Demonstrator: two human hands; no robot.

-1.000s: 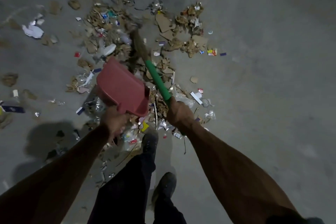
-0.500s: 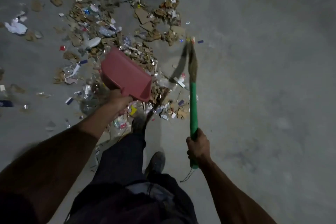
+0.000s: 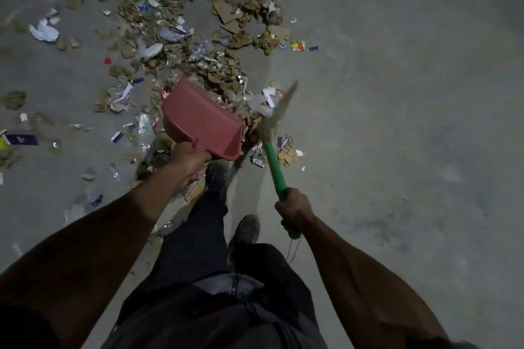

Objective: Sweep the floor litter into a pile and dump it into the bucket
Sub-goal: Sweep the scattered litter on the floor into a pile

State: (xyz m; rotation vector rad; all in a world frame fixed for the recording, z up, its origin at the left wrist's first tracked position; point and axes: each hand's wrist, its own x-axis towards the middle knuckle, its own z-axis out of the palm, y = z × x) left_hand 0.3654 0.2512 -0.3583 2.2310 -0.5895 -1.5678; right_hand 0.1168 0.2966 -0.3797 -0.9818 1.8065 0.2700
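Right hand [image 3: 293,211] fingers wrapped round green-handled straw broom [image 3: 273,156], long axis running forward-left into scattered cardboard and paper litter [image 3: 198,51] on grey concrete floor [image 3: 397,93]. Left hand [image 3: 188,160] grips red plastic dustpan [image 3: 202,119], just left of bristles. Bucket not visible.

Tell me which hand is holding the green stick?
The right hand grips the broom's green handle. The left hand holds the red dustpan instead.
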